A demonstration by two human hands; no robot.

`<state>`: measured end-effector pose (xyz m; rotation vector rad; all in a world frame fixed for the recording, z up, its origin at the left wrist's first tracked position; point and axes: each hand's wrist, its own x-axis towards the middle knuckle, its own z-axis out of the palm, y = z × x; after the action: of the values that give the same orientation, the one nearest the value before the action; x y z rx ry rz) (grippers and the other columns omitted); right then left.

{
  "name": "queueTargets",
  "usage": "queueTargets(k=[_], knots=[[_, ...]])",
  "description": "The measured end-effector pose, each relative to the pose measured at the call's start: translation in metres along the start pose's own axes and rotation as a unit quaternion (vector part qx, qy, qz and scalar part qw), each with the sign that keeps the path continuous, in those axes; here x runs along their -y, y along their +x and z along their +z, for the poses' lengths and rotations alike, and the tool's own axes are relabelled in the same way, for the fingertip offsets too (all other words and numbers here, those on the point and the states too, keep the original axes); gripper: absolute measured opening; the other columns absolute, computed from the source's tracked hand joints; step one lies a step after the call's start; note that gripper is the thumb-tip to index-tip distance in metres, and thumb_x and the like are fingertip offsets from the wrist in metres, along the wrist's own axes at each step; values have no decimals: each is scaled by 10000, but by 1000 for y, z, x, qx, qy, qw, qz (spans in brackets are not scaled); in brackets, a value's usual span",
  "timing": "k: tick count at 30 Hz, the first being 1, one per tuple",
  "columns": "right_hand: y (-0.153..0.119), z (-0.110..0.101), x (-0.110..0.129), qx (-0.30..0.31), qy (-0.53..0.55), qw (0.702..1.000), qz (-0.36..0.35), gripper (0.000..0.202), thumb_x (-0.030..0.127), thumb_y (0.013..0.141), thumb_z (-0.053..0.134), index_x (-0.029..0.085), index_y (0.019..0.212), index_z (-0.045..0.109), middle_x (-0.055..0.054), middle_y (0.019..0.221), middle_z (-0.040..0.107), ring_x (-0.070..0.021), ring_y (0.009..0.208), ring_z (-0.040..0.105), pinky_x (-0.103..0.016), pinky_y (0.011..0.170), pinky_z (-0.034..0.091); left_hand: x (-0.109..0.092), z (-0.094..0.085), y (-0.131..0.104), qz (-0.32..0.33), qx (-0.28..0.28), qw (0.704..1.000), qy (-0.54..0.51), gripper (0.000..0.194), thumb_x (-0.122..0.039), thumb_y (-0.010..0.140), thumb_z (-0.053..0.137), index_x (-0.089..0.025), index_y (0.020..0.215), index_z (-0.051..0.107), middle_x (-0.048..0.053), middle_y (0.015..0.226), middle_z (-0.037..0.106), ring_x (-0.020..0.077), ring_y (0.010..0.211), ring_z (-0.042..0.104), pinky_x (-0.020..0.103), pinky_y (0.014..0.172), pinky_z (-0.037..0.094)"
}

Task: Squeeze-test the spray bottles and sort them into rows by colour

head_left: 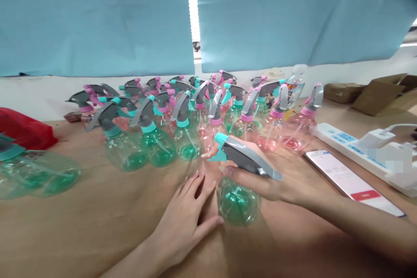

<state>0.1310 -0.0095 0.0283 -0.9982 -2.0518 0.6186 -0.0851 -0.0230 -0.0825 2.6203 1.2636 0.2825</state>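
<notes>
A green spray bottle (237,202) with a grey and turquoise trigger head stands a little tilted at the front of the wooden table (137,221). My right hand (254,178) is closed round its neck, just under the spray head, which hides part of the fingers. To the left of this bottle my left hand (185,217) rests with fingers apart and holds nothing. Its thumb tip and fingertips come close to the bottle's side; whether they touch it I cannot tell. Just beyond both hands, several more green spray bottles (159,145) and pink spray bottles (298,132) stand in loose rows.
Two green bottles (54,173) overlap at the left edge, near a red plastic bag (26,128). On the right lie a phone (345,176) and a white power strip (355,150) with plugs. Cardboard boxes (378,95) and a clear drink bottle (296,82) stand further back.
</notes>
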Motion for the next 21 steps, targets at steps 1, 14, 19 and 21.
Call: queueTargets(k=[1, 14, 19, 21], knots=[[0, 2, -3, 3, 26, 1000, -7, 91, 177, 739, 530, 244, 709, 476, 44, 546, 480, -112, 453, 426, -246, 414, 302, 3, 0, 0, -2, -1, 1000, 3, 654, -592, 910, 495, -242, 1451, 382, 151, 1525, 322, 388, 1373, 309, 586, 1065, 320], [-5, 11, -17, -36, 32, 999, -19, 287, 305, 826, 559, 226, 615, 381, 68, 530, 378, -77, 430, 331, -235, 394, 248, 13, 1, 0, -11, -14, 1000, 20, 566, -486, 922, 530, -227, 1411, 409, 138, 1483, 371, 365, 1324, 371, 550, 1036, 368], [-1, 10, -11, -20, 41, 999, -29, 284, 198, 803, 570, 226, 609, 365, 74, 515, 381, -73, 424, 350, -220, 392, 289, 13, 0, 1, 1, -21, 999, 29, 551, -494, 931, 510, -215, 1399, 424, 140, 1477, 385, 355, 1320, 374, 551, 1041, 359], [-1, 10, -12, -15, 60, 998, -34, 276, 191, 817, 556, 227, 619, 367, 68, 537, 393, -79, 453, 370, -217, 417, 319, 13, 0, 1, 5, -18, 999, 32, 548, -497, 937, 499, -204, 1395, 429, 143, 1483, 378, 351, 1329, 363, 548, 1049, 352]])
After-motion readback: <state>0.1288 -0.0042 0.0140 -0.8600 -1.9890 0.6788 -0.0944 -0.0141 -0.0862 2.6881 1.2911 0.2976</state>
